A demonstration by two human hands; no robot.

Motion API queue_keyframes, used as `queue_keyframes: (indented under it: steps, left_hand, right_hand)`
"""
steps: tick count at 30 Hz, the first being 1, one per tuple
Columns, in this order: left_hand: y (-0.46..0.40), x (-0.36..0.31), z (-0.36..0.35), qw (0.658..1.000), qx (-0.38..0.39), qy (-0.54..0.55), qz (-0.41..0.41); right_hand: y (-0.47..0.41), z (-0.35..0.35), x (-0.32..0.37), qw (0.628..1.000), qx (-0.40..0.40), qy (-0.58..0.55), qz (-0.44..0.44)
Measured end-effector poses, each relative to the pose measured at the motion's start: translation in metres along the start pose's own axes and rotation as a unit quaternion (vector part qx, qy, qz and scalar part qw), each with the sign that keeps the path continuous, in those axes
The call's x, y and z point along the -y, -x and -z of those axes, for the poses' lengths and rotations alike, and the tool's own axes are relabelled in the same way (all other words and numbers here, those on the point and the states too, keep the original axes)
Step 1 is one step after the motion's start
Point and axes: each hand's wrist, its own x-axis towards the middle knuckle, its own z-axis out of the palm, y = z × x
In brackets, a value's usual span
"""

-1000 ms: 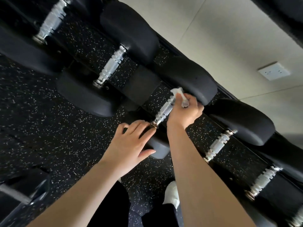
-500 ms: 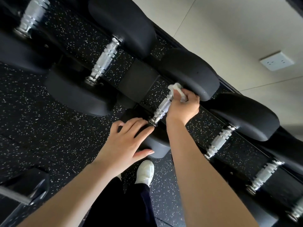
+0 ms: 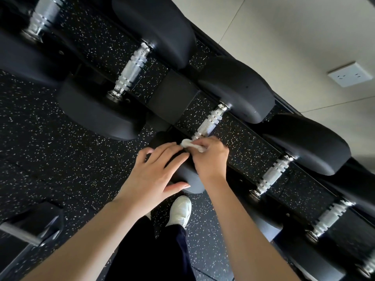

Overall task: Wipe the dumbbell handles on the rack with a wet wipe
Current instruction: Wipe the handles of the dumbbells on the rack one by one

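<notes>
I see the R hand (image 3: 209, 157) pinching a crumpled white wet wipe (image 3: 189, 144) round the near end of the knurled chrome dumbbell handle (image 3: 210, 123), fingers curled tight on it. The L hand (image 3: 156, 173) lies flat, fingers spread and straight, on the black rubber dumbbell head (image 3: 187, 177) at that handle's near end, holding nothing. That dumbbell sits mid-row on the black rack (image 3: 172, 98), with 1 more chrome handle (image 3: 133, 71) to its left. White sneaker (image 3: 180, 209) below on the black speckled floor (image 3: 50, 149).

Six dumbbell handles (image 3: 211, 122), one wet wipe (image 3: 187, 143)
</notes>
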Motion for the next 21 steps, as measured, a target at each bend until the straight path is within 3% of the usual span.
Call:
queue_keyframes:
  steps: [4,10,16,21]
  left_hand:
    - [-0.001,0.000,0.002,1.000,0.000,-0.005,-0.005]
    - [-0.001,-0.001,0.003,1.000,-0.005,-0.004,-0.005]
    - [0.000,-0.003,0.002,1.000,-0.007,-0.004,-0.002]
    - [0.001,-0.003,0.003,1.000,-0.003,-0.009,-0.002]
  right_hand:
    - [0.001,0.010,-0.002,0.998,0.061,0.012,-0.025]
    - [0.001,0.019,-0.021,0.995,0.089,0.023,-0.047]
    - [-0.007,0.015,-0.029,0.980,0.082,-0.119,-0.133]
    - [-0.004,0.009,-0.032,0.942,0.040,-0.255,-0.216]
